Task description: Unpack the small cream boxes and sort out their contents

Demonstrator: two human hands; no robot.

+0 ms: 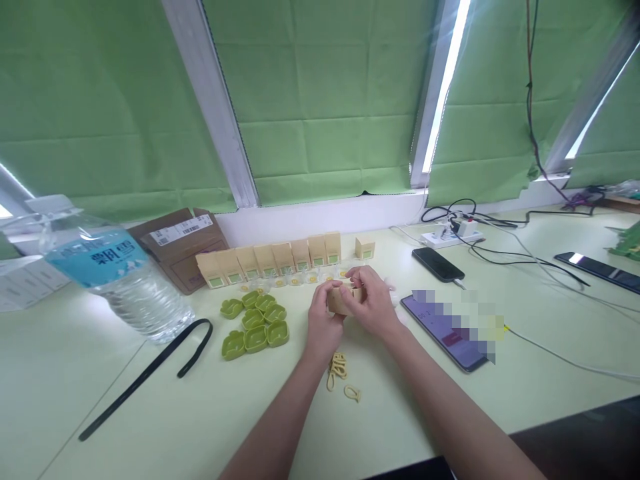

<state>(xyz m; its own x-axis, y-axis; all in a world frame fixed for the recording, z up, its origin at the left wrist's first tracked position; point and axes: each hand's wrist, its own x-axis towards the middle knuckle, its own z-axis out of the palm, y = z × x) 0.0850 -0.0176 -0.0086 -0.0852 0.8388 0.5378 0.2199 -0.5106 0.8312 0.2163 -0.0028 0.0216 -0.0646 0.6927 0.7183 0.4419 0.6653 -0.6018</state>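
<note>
Both hands grip one small brown cardboard box (pixel 338 304) over the middle of the table. My left hand (pixel 323 317) holds it from the left side, and my right hand (pixel 373 300) has its fingers at the top and right side. What is inside the box cannot be seen. Behind the hands, several similar boxes (pixel 274 259) stand open in a row, with small clear round containers (pixel 295 279) in front of them. Several green square-shaped cups (pixel 256 339) sit to the left. Yellowish loops (pixel 339 365) lie just below my hands.
A large water bottle (pixel 117 280) leans at the left, beside a brown carton (pixel 185 247) and a black strap (pixel 145 380). To the right are a lit phone (pixel 445 333), a dark phone (pixel 438 265), a power strip (pixel 453 233) and loose cables. One separate box (pixel 365 249) stands behind.
</note>
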